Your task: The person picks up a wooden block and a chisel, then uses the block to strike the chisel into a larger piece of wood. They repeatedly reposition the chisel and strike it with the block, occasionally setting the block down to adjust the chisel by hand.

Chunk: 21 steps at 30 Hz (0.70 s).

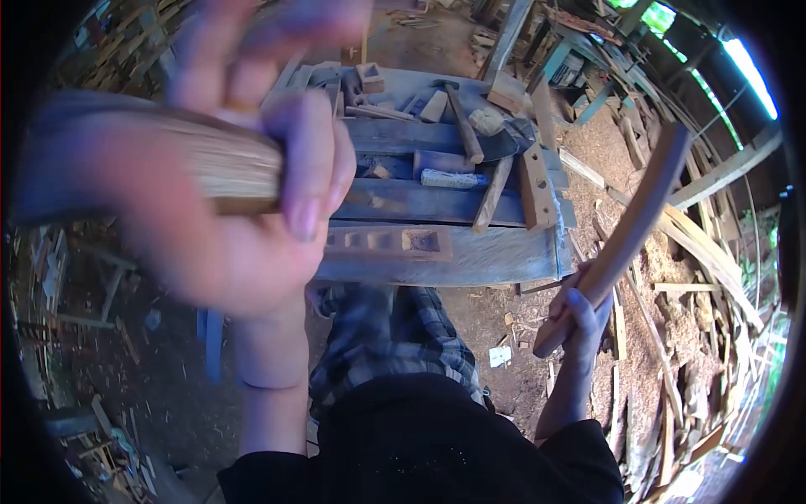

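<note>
My left hand [252, 265] is raised close to the camera at the upper left, partly blurred. Its thumb and some fingers close around a thick piece of wood [235, 164] with visible grain on its side, while other fingers point upward. Over on the right, my right hand [585, 317] grips the lower part of a long, curved wooden piece [638, 220], which tilts up to the right. Between the hands stands a wooden workbench [495, 267]. Along its near edge lies a wooden bar with several carved hollows [382, 241].
On the bench lie a hammer [463, 126], a bristled brush [453, 179], a wooden stick [493, 197], a block with holes [537, 189] and a small open wooden box [369, 78]. Wood shavings [600, 147] and scrap planks [701, 239] cover the ground at right.
</note>
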Tool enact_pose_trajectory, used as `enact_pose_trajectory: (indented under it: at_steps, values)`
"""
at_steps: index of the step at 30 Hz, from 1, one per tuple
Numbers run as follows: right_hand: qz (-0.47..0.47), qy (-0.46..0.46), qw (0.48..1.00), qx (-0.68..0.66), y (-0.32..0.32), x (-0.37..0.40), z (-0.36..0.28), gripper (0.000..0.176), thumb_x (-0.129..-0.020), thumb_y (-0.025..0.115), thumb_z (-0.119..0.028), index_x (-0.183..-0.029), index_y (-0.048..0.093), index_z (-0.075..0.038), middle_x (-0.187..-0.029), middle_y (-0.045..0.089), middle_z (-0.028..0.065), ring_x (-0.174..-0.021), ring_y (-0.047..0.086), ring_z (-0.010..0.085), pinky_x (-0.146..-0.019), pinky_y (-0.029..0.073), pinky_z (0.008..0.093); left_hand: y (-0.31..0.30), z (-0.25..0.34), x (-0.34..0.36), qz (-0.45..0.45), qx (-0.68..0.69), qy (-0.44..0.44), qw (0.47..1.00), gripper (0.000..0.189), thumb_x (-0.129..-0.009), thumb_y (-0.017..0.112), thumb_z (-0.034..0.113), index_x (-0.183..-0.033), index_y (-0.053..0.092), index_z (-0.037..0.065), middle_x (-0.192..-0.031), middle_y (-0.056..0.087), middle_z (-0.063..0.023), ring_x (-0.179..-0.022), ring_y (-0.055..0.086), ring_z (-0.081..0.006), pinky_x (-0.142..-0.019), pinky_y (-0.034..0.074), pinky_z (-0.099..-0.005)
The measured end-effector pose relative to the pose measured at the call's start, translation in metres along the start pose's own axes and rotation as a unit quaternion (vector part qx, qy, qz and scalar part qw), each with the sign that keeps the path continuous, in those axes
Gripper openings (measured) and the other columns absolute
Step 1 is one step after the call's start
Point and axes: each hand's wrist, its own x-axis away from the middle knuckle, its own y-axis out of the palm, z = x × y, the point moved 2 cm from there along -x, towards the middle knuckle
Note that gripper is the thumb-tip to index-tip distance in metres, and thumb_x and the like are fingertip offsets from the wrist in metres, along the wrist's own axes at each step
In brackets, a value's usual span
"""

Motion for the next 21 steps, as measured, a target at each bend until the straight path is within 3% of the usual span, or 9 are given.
enact_pose_trajectory:
  at_steps: [6,12,21]
  values:
    - [0.04,-0.027,0.998,-0.046,-0.003,0.005,0.007,0.059,-0.068,0.073,-0.023,-0.11,0.043,0.004,-0.072,0.053,0.0079,-0.047,0.052,0.0134,-0.045,0.044,0.0248,0.017,0.015,0.009,-0.096,0.041,0.02,0.994,0.071,-0.093,0.047,0.058,-0.14,0.036,0.006,-0.11,0.059,-0.0089,-0.048,0.039,-0.0023,-0.046,0.032,-0.018]
    - [0.052,-0.015,0.998,-0.037,-0.01,0.011,0.007,0.059,-0.067,0.073,-0.025,-0.11,0.043,0.003,-0.069,0.052,0.0076,-0.047,0.052,0.0133,-0.045,0.043,0.0241,0.025,0.012,0.012,-0.104,0.048,0.026,0.993,0.066,-0.094,0.047,0.055,-0.138,0.037,0.006,-0.109,0.059,-0.0089,-0.048,0.039,-0.0026,-0.046,0.032,-0.0182]
    - [0.05,-0.1,0.991,-0.069,-0.005,0.004,-0.018,0.063,-0.068,0.073,-0.028,-0.113,0.041,0.003,-0.068,0.05,0.0073,-0.048,0.051,0.0134,-0.047,0.044,0.0245,0.017,0.006,0.005,-0.097,0.055,0.028,0.993,0.059,-0.095,0.048,0.051,-0.133,0.04,0.007,-0.107,0.059,-0.0088,-0.048,0.039,-0.003,-0.046,0.032,-0.0185]
